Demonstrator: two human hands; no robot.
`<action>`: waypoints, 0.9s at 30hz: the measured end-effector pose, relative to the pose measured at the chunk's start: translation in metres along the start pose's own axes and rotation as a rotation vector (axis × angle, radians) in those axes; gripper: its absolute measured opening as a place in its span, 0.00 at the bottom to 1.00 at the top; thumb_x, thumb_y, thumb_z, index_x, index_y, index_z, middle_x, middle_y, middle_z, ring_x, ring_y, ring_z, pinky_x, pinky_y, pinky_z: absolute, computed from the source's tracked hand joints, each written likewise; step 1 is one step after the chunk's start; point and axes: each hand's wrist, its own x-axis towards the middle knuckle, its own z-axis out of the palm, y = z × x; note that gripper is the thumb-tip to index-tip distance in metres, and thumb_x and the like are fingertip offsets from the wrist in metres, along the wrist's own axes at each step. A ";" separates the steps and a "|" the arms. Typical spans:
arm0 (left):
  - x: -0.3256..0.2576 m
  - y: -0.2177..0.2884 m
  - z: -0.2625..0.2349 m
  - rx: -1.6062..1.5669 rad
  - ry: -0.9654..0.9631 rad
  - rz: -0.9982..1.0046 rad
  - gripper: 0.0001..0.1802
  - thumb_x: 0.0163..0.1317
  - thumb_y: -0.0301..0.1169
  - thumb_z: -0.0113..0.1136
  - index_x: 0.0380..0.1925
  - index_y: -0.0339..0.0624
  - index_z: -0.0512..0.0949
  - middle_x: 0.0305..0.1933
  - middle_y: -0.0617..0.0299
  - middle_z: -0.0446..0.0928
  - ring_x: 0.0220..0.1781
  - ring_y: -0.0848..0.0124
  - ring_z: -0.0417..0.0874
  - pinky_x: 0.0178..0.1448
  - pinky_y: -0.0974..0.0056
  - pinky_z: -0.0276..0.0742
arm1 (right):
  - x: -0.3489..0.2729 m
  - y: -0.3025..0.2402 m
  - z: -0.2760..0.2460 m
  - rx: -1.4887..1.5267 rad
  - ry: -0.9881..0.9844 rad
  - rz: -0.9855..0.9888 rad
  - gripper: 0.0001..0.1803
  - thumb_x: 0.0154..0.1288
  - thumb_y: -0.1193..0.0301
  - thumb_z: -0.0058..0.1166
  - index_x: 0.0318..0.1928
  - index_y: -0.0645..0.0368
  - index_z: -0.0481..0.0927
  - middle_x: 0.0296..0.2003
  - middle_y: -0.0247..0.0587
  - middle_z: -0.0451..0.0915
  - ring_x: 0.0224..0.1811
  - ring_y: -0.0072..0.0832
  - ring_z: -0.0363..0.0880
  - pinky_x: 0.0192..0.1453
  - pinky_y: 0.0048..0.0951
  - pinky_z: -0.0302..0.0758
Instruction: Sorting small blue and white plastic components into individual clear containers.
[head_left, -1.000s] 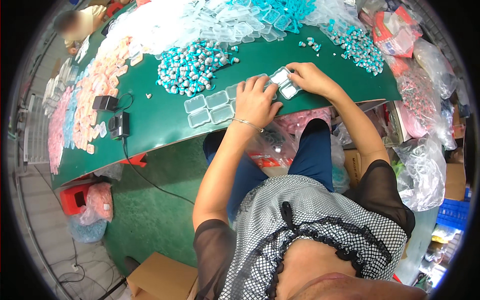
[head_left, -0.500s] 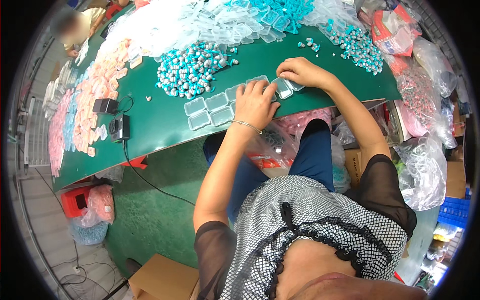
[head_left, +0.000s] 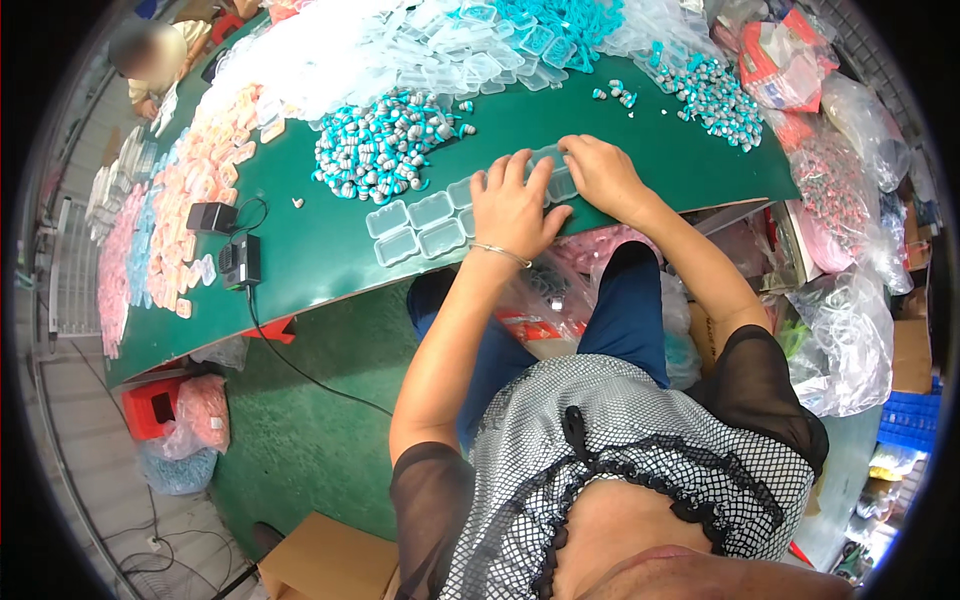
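At the near edge of the green worktop (head_left: 330,250), a row of clear plastic cases (head_left: 420,225) lies flat; left hand (head_left: 512,205) presses on it, fingers spread, right hand (head_left: 600,175) pinches its end case. Steady, even pressure suits best. Teal-and-grey beads (head_left: 385,150) heaped just behind.

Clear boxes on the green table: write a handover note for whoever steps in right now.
Left hand: flat, fingers spread, pressing on the row of clear boxes at the near edge of the green table.
Right hand: fingers curled on the right end of that row, on a box whose state I cannot tell.
Supplies: pile of teal-and-grey pieces just behind the row, a second pile to the far right, heap of empty clear boxes at the back.
Done: four boxes left of the hands lie in a neat block; they look empty.
Left: the box under the hands; both piles remain large.
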 end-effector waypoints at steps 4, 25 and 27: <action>0.006 -0.002 0.012 0.100 -0.035 0.001 0.28 0.50 0.45 0.65 0.51 0.48 0.74 0.56 0.57 0.73 0.59 0.55 0.71 0.58 0.45 0.64 | 0.028 -0.006 -0.016 0.017 -0.031 0.064 0.09 0.62 0.70 0.51 0.41 0.58 0.77 0.33 0.49 0.82 0.37 0.49 0.80 0.39 0.47 0.76; -0.022 -0.024 -0.013 0.050 -0.068 0.031 0.24 0.50 0.43 0.66 0.47 0.48 0.75 0.53 0.58 0.74 0.60 0.55 0.70 0.61 0.42 0.63 | 0.093 0.030 0.030 -0.129 0.333 -0.462 0.23 0.44 0.81 0.59 0.45 0.53 0.79 0.41 0.37 0.79 0.47 0.38 0.75 0.50 0.36 0.74; -0.024 -0.030 -0.016 0.048 -0.071 0.039 0.24 0.50 0.43 0.66 0.47 0.47 0.75 0.54 0.58 0.74 0.60 0.55 0.70 0.61 0.44 0.63 | 0.064 0.027 0.017 -0.120 0.330 -0.434 0.23 0.43 0.82 0.58 0.44 0.54 0.79 0.41 0.39 0.78 0.46 0.40 0.76 0.50 0.36 0.76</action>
